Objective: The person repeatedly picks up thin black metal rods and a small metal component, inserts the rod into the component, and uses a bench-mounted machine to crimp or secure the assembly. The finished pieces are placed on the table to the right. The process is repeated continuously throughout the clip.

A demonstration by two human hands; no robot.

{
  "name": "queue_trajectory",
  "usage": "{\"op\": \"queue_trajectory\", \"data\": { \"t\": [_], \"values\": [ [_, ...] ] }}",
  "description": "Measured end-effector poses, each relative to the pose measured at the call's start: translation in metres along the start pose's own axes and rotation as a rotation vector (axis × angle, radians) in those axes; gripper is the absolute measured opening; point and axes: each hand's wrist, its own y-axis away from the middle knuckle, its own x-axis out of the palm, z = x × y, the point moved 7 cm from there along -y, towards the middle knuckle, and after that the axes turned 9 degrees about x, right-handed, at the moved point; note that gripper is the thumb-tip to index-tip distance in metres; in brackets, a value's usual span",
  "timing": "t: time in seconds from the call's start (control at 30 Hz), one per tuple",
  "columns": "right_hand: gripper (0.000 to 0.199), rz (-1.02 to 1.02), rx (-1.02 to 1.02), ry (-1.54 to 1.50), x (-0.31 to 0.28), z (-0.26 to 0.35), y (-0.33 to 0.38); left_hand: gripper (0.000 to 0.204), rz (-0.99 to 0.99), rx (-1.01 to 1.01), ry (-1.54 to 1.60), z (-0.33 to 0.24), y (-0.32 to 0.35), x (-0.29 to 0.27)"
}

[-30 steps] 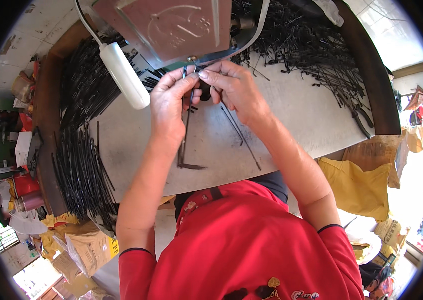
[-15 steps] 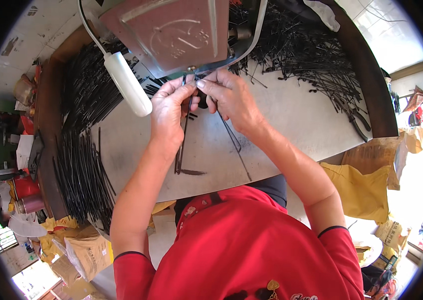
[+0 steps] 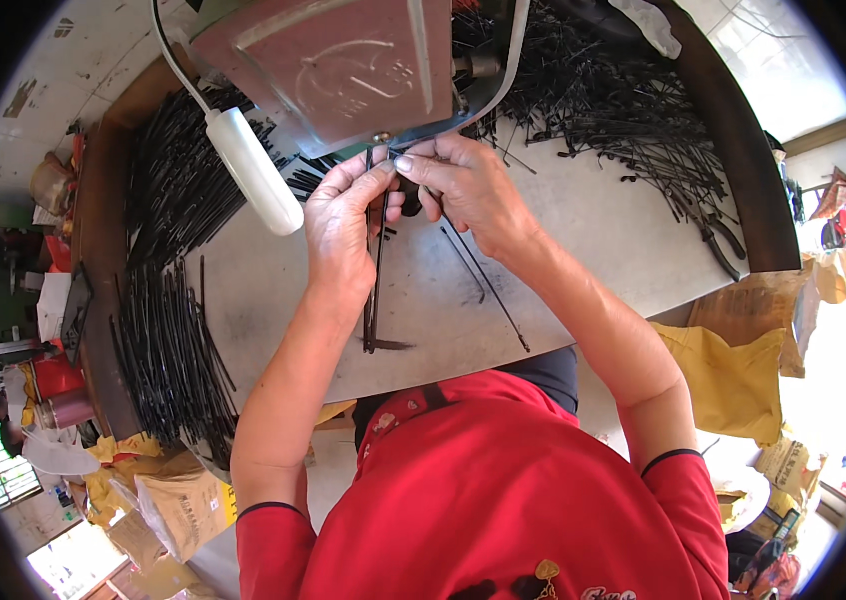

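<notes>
My left hand (image 3: 343, 215) is closed in a pinch on a thin black rod (image 3: 375, 290), whose lower end reaches toward me over the metal table. Beside it my right hand (image 3: 478, 195) pinches another thin black rod (image 3: 495, 296), slanting down to the right to the table's near edge. Both sets of fingertips meet just below the front edge of a machine with a dull pink metal cover (image 3: 343, 75). What lies between the fingertips is mostly hidden by the fingers and the cover.
A white lamp (image 3: 255, 172) hangs left of my hands. Black rods lie bundled at the left (image 3: 171, 350), and a tangled heap (image 3: 603, 110) fills the far right. Pliers (image 3: 719, 240) rest by the raised right rim (image 3: 743, 160) of the table (image 3: 583, 240).
The near end of the rod in my right hand has swung to the right and toward me. My hands stay together at the machine's edge, with only slight movement.
</notes>
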Motion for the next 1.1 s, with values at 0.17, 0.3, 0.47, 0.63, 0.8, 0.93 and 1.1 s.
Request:
{"op": "queue_trajectory", "data": {
  "t": [0.17,0.3,0.47,0.63,0.8,0.93,1.1],
  "values": [
    [0.020,0.007,0.025,-0.031,-0.002,-0.005,-0.002,0.021,-0.015,-0.006,0.017,-0.001,0.002,0.004],
    [0.020,-0.032,0.004,0.155,-0.005,0.000,-0.003,0.019,0.008,-0.022,-0.024,0.002,-0.003,0.000],
    [0.022,0.042,0.044,0.257,-0.006,0.007,-0.004,0.017,-0.014,-0.017,-0.041,-0.001,0.000,0.002],
    [0.020,0.014,0.013,0.045,-0.004,0.000,-0.002,0.019,-0.036,0.011,0.005,0.001,0.003,0.003],
    [0.020,0.027,0.021,0.028,-0.002,0.000,-0.003,0.021,-0.019,0.018,0.011,-0.001,0.003,0.002],
    [0.020,0.010,-0.002,-0.015,-0.003,-0.003,-0.003,0.019,-0.019,0.010,0.015,-0.001,0.003,0.004],
    [0.028,0.098,0.099,0.000,-0.004,-0.012,-0.010,0.015,0.018,-0.008,-0.060,0.001,-0.001,0.000]
  ]
}}
